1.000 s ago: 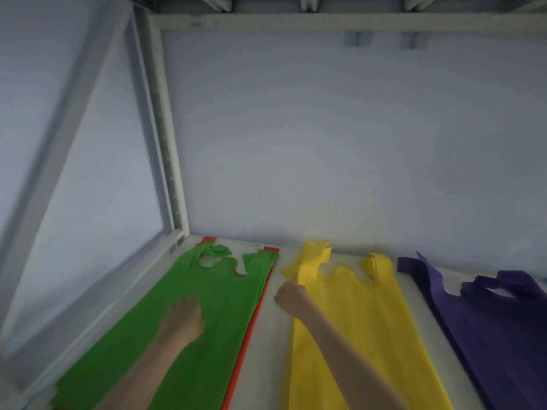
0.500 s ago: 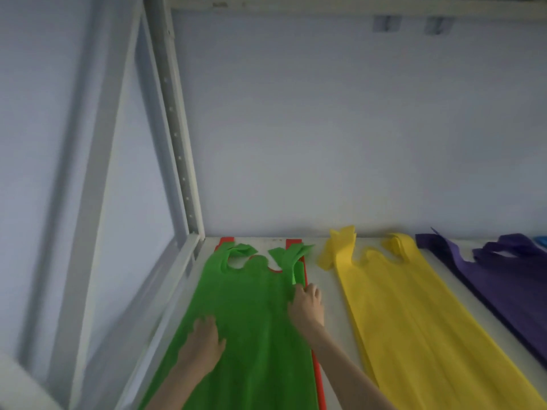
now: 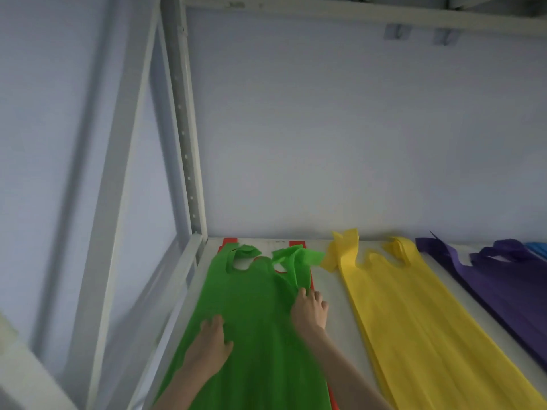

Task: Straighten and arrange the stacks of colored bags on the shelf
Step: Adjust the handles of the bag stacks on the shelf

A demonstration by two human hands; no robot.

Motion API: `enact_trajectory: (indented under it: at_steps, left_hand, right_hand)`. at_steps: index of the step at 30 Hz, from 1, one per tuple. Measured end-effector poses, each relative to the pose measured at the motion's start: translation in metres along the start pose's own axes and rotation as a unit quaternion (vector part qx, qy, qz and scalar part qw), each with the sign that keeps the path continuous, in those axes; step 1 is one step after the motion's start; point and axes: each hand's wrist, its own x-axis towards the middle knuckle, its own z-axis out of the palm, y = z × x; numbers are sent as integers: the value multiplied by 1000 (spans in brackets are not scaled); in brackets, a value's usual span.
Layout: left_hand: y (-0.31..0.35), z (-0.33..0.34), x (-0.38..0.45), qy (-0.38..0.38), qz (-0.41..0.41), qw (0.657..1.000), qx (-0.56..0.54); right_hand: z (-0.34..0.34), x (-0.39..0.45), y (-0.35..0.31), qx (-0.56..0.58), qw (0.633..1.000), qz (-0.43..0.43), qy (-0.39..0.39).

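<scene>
A stack of green bags [image 3: 254, 306] lies flat at the left end of the shelf [image 3: 328, 291], on top of red bags [image 3: 296, 243] whose edges peek out at the back and right. My left hand [image 3: 211, 344] presses flat on the green stack's left part, fingers spread. On the stack's right edge sits my right hand [image 3: 309, 310], fingertips touching the green fabric below its folded handle. A yellow stack [image 3: 414, 321] lies to the right, then a purple stack [image 3: 509, 276].
A white metal upright [image 3: 183, 119] and side rail [image 3: 174, 279] bound the shelf on the left. The pale wall closes the back. A bit of blue bag [image 3: 537, 250] shows at the far right edge. A beam runs overhead.
My right hand left the yellow stack's handle and came over to the green stack's right edge. The view shifted so the green stack sits more central. My left hand stays pressed on the green bags.
</scene>
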Motion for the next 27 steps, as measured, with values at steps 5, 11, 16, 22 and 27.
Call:
enact_trajectory:
  at_steps: [5,11,16,22,27]
  left_hand:
    - [-1,0,0,-3,-2,1000,3]
    - [0,-1,-2,-4,-6,1000,-10]
    - [-1,-4,-5,6,-16,1000,-19]
    - [-11,-17,-11,85,-69,994,-29]
    - [-13,-16,-11,28,-89,995,-47]
  right_hand:
    - [5,-2,-4,111,993,-41,28]
    - [1,5,-5,347,933,86,43]
    - [-11,17,7,281,949,125,-67]
    - [-20,28,27,316,940,127,11]
    - [-19,26,42,243,963,111,-24]
